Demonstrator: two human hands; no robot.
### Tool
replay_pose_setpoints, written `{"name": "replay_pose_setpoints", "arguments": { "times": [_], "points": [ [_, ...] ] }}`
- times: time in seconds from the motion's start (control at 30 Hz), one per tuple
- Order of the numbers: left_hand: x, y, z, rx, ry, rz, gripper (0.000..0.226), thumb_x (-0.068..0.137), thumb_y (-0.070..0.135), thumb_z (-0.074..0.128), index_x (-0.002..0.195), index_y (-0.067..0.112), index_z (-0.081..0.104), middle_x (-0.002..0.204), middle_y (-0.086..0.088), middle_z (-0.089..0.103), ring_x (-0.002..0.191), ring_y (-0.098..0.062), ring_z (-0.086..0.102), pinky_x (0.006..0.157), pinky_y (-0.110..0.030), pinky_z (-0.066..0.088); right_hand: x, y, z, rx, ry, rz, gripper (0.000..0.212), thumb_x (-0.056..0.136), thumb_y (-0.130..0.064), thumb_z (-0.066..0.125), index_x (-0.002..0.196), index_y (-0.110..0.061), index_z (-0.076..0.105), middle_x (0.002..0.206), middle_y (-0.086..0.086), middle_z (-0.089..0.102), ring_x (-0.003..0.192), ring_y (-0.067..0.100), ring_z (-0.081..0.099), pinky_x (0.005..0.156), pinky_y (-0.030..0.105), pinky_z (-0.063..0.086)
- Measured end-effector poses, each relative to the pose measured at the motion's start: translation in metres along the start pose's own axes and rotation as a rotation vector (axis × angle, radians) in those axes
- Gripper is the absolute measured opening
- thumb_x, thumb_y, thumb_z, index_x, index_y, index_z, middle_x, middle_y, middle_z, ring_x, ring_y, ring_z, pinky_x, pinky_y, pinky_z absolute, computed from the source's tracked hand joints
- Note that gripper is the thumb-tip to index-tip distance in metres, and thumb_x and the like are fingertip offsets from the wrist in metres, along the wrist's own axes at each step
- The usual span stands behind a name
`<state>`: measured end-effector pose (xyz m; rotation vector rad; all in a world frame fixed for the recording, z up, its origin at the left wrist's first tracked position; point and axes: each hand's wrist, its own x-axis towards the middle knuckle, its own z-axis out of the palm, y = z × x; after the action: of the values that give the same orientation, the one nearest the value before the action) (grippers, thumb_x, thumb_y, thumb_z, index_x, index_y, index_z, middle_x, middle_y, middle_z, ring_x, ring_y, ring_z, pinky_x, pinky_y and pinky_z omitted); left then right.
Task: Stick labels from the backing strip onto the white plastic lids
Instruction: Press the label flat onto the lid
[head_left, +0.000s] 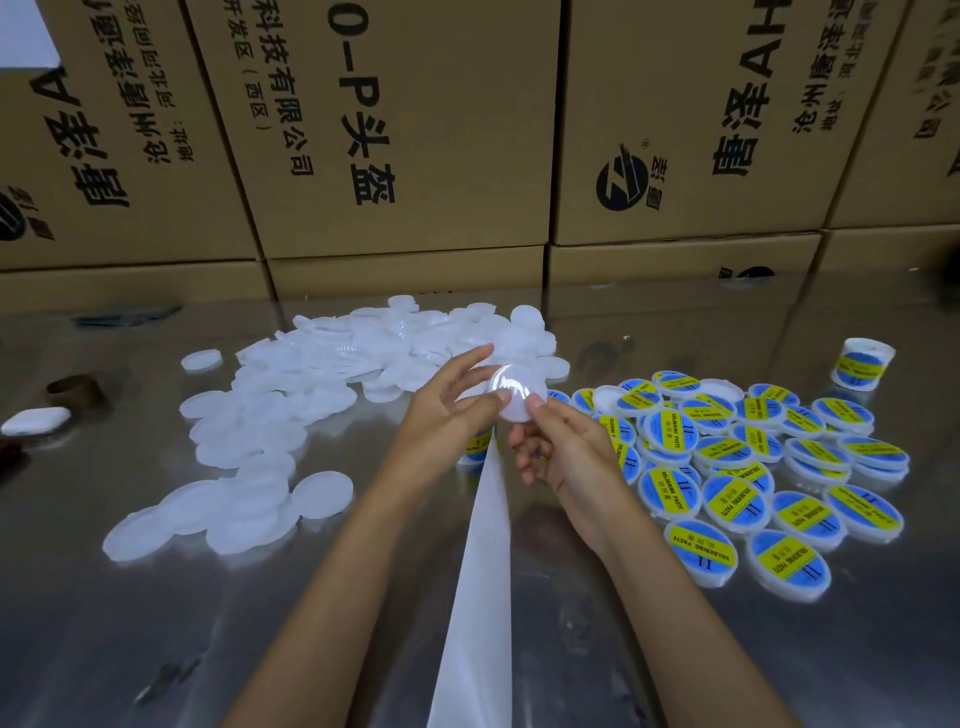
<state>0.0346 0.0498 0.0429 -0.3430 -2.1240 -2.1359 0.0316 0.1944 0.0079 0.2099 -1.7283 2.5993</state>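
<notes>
Cardboard ring (72, 391) and a white pad (35, 420) sit at the left edge of the steel surface (156, 649), partly cut off. Bare white lids (270, 415) sprawl in a pile beside them. Left hand (449, 410) and right hand (563, 449) meet mid-surface, each grip pinching one plain lid (517, 396) by its rim, raised above the pile. Backing strip (480, 571) runs from under the hands to the near edge; its upper end is hidden. Labelled lids (753, 467) crowd the right, a label roll (861, 362) beyond. Boxes (415, 130) wall the far side.
</notes>
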Motion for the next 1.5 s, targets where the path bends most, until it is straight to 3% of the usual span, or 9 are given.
{"name": "replay_pose_setpoints", "arguments": {
  "times": [0.2,0.37,0.53,0.67,0.8,0.9,1.23,1.37,1.5],
  "points": [
    [0.003,-0.004,-0.010,-0.161,0.180,0.017,0.037,0.098,-0.002,0.058,0.124,0.023,0.066,0.093,-0.003,0.077,0.086,-0.030,0.076,0.071,-0.029,0.061,-0.001,0.012,0.007,-0.480,0.174,-0.182,0.024,0.100,-0.026,0.056,0.087,-0.010,0.066,0.069,0.001,0.069,0.057,0.009,0.059,0.052,0.019,0.045],
    [0.003,-0.009,-0.023,-0.185,0.271,-0.063,0.037,0.096,-0.007,0.053,0.118,0.018,0.070,0.108,-0.014,0.067,0.081,-0.038,0.075,0.069,-0.032,0.063,0.004,0.027,0.009,-0.763,0.102,-0.195,0.035,0.102,-0.008,0.043,0.134,-0.017,0.053,0.128,-0.005,0.061,0.120,0.011,0.056,0.097,0.018,0.040],
    [0.005,-0.019,-0.025,-0.095,0.342,-0.142,0.035,0.091,-0.003,0.051,0.101,0.020,0.076,0.103,-0.003,0.065,0.087,-0.032,0.074,0.062,-0.031,0.062,0.012,0.040,0.019,-0.834,-0.005,-0.118,0.048,0.102,-0.006,0.036,0.150,-0.015,0.037,0.145,-0.001,0.050,0.135,0.016,0.045,0.097,0.011,0.031],
    [0.006,-0.025,-0.026,-0.051,0.357,-0.154,0.034,0.090,0.001,0.052,0.090,0.025,0.076,0.095,0.000,0.069,0.072,-0.008,0.070,0.055,-0.026,0.058,0.016,0.043,0.020,-0.824,0.032,-0.122,0.047,0.099,-0.006,0.047,0.145,-0.014,0.042,0.135,-0.001,0.057,0.126,0.017,0.053,0.105,0.026,0.040],
    [0.007,-0.028,-0.026,-0.001,0.403,-0.148,0.031,0.090,0.002,0.054,0.094,0.025,0.075,0.103,0.000,0.071,0.101,-0.025,0.069,0.084,-0.043,0.061,0.018,0.046,0.019,-0.766,0.105,-0.126,0.042,0.091,-0.009,0.066,0.130,-0.015,0.054,0.109,-0.009,0.063,0.095,0.001,0.059,0.091,0.020,0.049],
    [0.006,-0.026,-0.027,0.003,0.415,-0.087,0.033,0.090,-0.002,0.052,0.101,0.021,0.073,0.107,-0.002,0.069,0.103,-0.029,0.068,0.072,-0.041,0.064,0.019,0.048,0.018,-0.797,0.151,-0.146,0.030,0.084,-0.013,0.074,0.104,-0.027,0.058,0.086,-0.019,0.061,0.078,-0.010,0.058,0.073,0.012,0.047],
    [0.004,-0.024,-0.026,0.162,0.272,0.041,0.053,0.091,-0.002,0.054,0.093,0.048,0.070,0.108,0.003,0.073,0.093,-0.021,0.070,0.073,-0.040,0.059,0.011,0.040,0.019,-0.877,0.206,-0.204,0.032,0.078,-0.020,0.081,0.094,-0.028,0.055,0.077,-0.016,0.053,0.068,-0.005,0.051,0.061,0.007,0.040],
    [0.003,-0.029,-0.025,0.234,0.248,0.076,0.049,0.090,-0.004,0.054,0.100,0.041,0.068,0.109,0.021,0.068,0.103,-0.012,0.067,0.081,-0.031,0.058,0.008,0.038,0.019,-0.840,0.268,-0.162,0.032,0.075,-0.020,0.083,0.083,-0.021,0.052,0.069,-0.011,0.053,0.061,0.004,0.047,0.056,0.013,0.039],
    [0.002,-0.028,-0.022,0.205,0.243,0.087,0.046,0.089,-0.005,0.053,0.104,0.035,0.070,0.107,0.014,0.070,0.096,-0.015,0.069,0.070,-0.023,0.056,0.004,0.036,0.018,-0.870,0.273,-0.152,0.035,0.076,-0.022,0.081,0.072,-0.021,0.047,0.058,-0.009,0.047,0.055,0.008,0.042,0.051,0.016,0.036]
  ]
}}
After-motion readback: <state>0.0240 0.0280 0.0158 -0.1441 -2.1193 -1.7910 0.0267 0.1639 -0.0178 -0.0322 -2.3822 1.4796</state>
